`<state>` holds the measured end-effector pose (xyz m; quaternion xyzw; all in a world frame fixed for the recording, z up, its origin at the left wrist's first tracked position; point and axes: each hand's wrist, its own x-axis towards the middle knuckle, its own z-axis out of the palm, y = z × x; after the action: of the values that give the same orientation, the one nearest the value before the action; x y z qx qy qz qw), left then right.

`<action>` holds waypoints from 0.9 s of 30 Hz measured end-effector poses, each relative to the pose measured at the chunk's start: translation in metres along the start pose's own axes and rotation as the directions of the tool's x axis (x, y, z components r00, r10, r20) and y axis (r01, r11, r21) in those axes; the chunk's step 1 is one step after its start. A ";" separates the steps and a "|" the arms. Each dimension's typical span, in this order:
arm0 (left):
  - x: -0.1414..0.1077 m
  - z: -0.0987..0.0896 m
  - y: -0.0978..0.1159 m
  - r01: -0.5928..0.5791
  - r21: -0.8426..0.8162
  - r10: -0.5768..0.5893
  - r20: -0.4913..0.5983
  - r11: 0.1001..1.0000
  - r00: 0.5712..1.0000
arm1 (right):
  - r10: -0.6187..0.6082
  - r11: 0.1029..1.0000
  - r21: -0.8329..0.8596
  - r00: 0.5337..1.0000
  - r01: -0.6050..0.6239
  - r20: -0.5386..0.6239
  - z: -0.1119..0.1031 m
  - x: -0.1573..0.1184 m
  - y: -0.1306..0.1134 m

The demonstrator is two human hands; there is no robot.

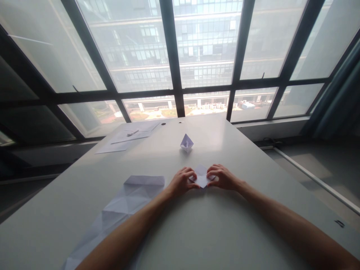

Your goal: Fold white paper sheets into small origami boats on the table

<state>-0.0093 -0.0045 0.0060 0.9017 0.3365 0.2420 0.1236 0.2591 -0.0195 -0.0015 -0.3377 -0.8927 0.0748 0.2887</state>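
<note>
Low over the worktop (180,240), the hands are turned inward toward each other; the folded paper (201,180) is held flat between them, its left end pinched by the left hand (182,181), its right end by the right hand (224,178), fingers curled and nearly closed on it; one corner is pointed toward the windows (206,45), another toward the person, its long axis seemingly laid crosswise; beyond it, a paper boat (186,144) is seen; a creased sheet (137,198) is partly covered by the left forearm (140,221).

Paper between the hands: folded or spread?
Folded: the paper between left hand and right hand is a small, pointed shape with visible crease lines.
</note>
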 end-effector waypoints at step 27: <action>-0.001 0.005 -0.004 0.039 -0.142 -0.051 -0.078 0.989 0.996 | 0.113 0.993 -0.018 0.982 -0.118 -0.150 0.009 -0.001 0.002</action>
<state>-0.0098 -0.0026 -0.0004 0.8723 0.3435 0.2989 0.1783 0.2556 -0.0182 -0.0095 -0.3974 -0.8486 0.0540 0.3451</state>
